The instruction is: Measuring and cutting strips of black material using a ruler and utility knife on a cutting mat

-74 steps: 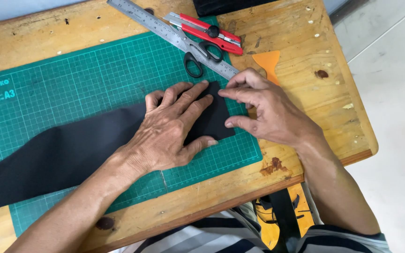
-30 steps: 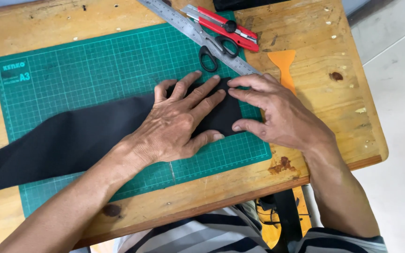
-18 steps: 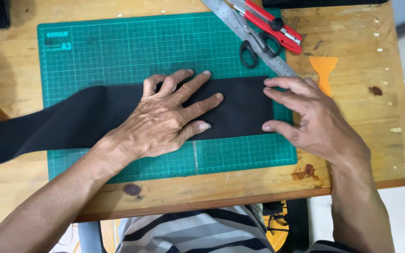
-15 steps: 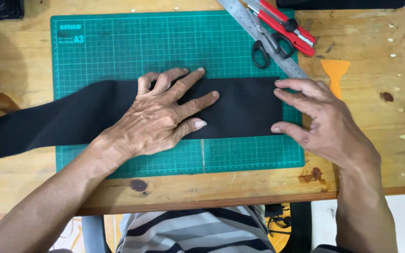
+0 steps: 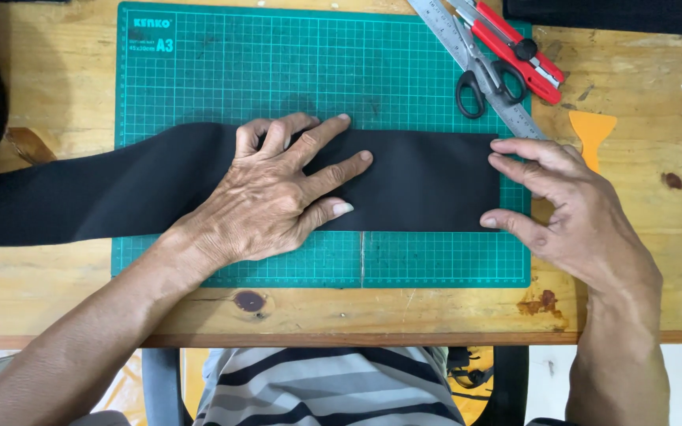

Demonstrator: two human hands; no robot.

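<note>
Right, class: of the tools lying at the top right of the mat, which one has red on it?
The utility knife, with its red body. The scissors beside it have black handles, and the ruler is plain metal.

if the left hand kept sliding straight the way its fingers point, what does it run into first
The left hand lies flat on the black fabric strip, fingers aimed right and slightly up. Along that line it would probably reach the steel ruler and black-handled scissors first, though the exact heading is uncertain.
</note>
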